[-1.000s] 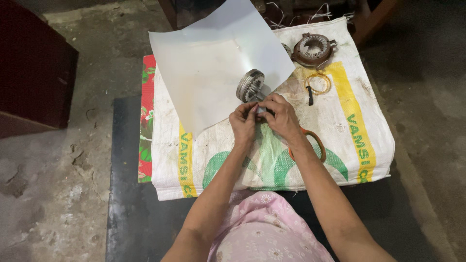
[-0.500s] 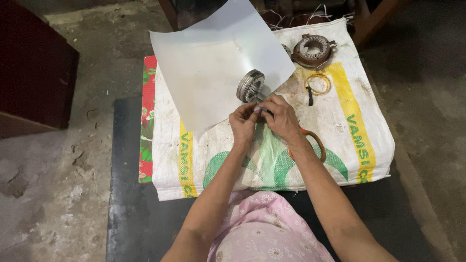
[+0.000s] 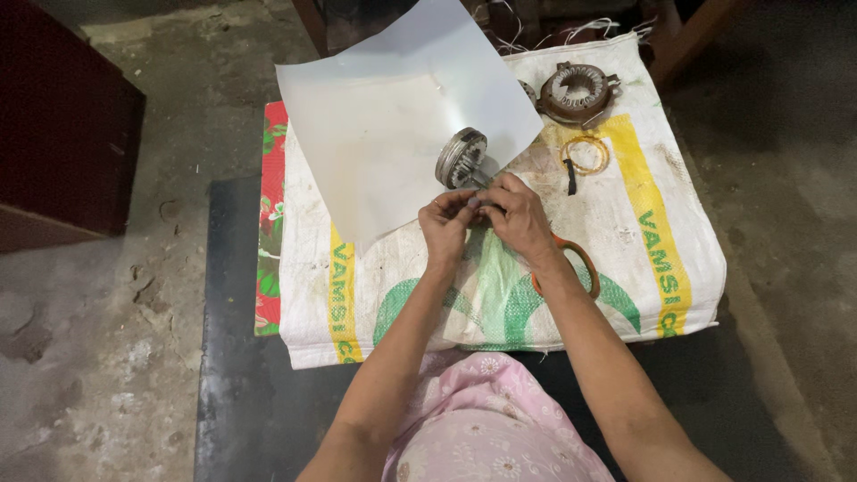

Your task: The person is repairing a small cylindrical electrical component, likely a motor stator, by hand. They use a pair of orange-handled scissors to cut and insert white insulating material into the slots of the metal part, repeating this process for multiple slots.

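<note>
Metal ring [image 3: 461,157]: standing on edge on white sheet [image 3: 393,134], at 12 o'clock of both hands.
Left hand [image 3: 446,228]: fingers pinched together on a small part.
Right hand [image 3: 518,217]: fingers pinched likewise, touching the left.
Orange scissors [image 3: 580,263]: on woven sack [image 3: 661,232], under right wrist.

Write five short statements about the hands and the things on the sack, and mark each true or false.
1. Both hands, left hand and right hand, meet over the woven sack. True.
2. The round metal stator lies on the bare floor. False: it rests at the edge of the white sheet on the sack.
3. Orange-handled scissors lie just beside the right wrist. True.
4. The yellow wire ring hangs on the left wrist. False: it lies on the sack, apart from both hands.
5. A second, brown round part sits near the sack's far edge. True.
</note>
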